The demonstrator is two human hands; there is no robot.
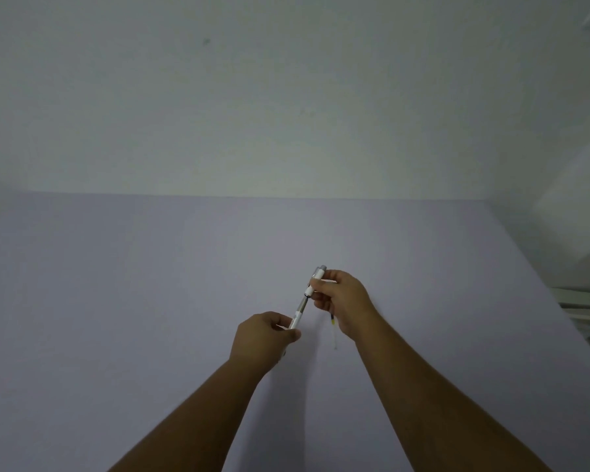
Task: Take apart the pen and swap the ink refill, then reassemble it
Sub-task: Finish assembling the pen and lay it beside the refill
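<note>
A white pen is held in the air over the lilac table [150, 284], split into two halves along one slanted line. My left hand [263, 338] grips the lower barrel [295, 320]. My right hand [341, 301] grips the upper barrel [315, 281], which ends in a grey push button. Between the two halves a thin grey refill section [302, 304] shows. A second thin refill [333, 327] with a dark and yellow end sticks out from under my right palm, pointing down toward the table. Whether my right hand holds it or it lies on the table I cannot tell.
A pale wall [286, 97] rises behind the table's far edge. At the right edge, past the table's corner, lie white objects [586, 308] that are too blurred to name.
</note>
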